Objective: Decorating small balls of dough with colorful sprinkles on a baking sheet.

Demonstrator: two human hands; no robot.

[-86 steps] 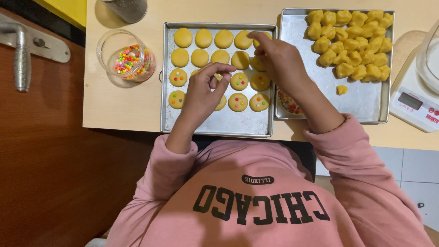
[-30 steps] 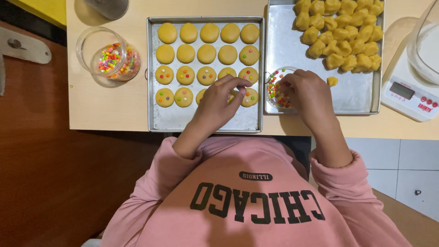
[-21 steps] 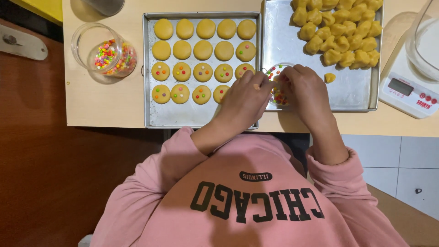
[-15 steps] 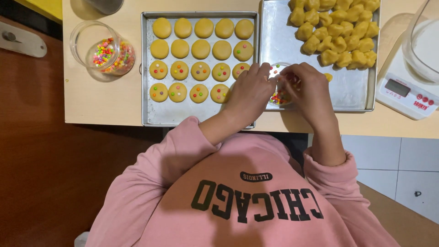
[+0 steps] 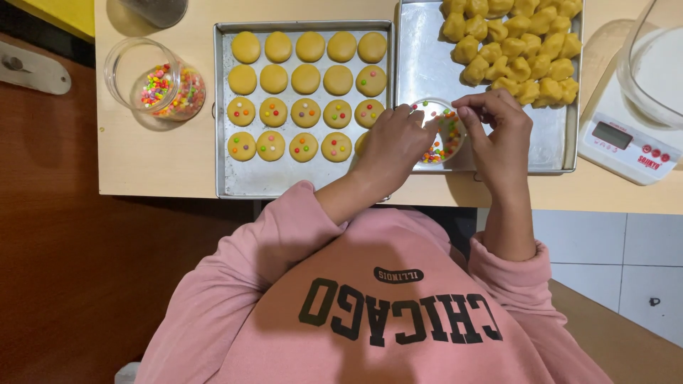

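Hands are both being held over the small clear dish [image 5: 442, 135] of coloured candy beads, which is standing just right of the cookie tray [image 5: 235, 181], on the near left corner of the second tray [image 5: 427, 71].

Left hand [image 5: 391, 142]: fingers are being kept loosely curled, with the tips at the dish's left rim. Whether a bead is being held cannot be told, since the fingertips are hidden from this view.

Right hand [image 5: 498, 131]: thumb and forefinger are being pinched together above the dish's far rim, the other fingers folded. The pinch is closed; any bead inside it is too small to be made out.

On the cookie tray, flattened dough rounds [image 5: 306, 78] are being kept in rows. The two rows nearest the person are dotted with beads, as is the right-hand round of the row beyond; the remaining rounds are being left plain. One round at the near right is partly covered by the left hand.

Right of the cookie tray, unshaped dough lumps [image 5: 512, 43] are being kept piled at the far end of the second tray. Left of the cookie tray, a glass jar of beads [image 5: 160, 85] is standing open on the pale tabletop [image 5: 156, 163]. A kitchen scale [image 5: 622, 146] is lying well to the right.

Judgement: beads are being picked from the dish for the rounds. The next move is judged to call for a fine fingertip pinch and light pressing onto a plain round, so that the dough is not being dented.
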